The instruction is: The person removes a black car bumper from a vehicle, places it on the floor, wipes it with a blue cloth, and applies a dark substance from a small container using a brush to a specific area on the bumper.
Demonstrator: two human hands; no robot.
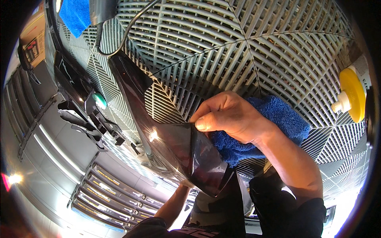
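Observation:
A glossy dark body panel [168, 150] runs diagonally through the middle, reflecting light along its curves. My right hand [226, 119] pinches at the panel's upper right edge, thumb and curled fingers together. Just behind and right of that hand, a bunched blue microfibre cloth [278, 119] lies on the grid floor. My left hand [182, 188] reaches up to the underside of the panel's lower part; its fingers are hidden behind the panel.
Grey plastic grid tiles [278, 51] form the floor. A yellow polishing pad [351, 95] sits at the far right. Black trim pieces [75, 99], a blue cloth [75, 18], a bent metal rod [131, 27] and a cardboard box [31, 39] lie left and above. Racks [107, 198] line the lower-left background.

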